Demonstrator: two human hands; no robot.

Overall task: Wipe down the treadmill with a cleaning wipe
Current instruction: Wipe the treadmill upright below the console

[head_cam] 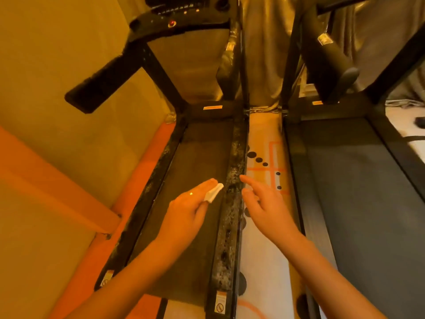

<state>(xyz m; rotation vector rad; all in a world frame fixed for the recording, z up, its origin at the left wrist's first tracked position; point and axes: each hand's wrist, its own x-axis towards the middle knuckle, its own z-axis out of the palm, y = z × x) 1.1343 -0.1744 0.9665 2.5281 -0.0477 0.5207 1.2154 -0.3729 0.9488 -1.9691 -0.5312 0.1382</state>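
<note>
While the folded white wipe [213,192] is pinched by the left hand [188,208] above the treadmill [195,157] belt, the right hand [264,206] is held open nearby, at the grimy side rail [234,157].

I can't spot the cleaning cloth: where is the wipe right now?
Head view, just left of centre: the white wipe is pinched in the fingers of the left hand, over the treadmill belt, close beside its grimy right side rail.
</note>
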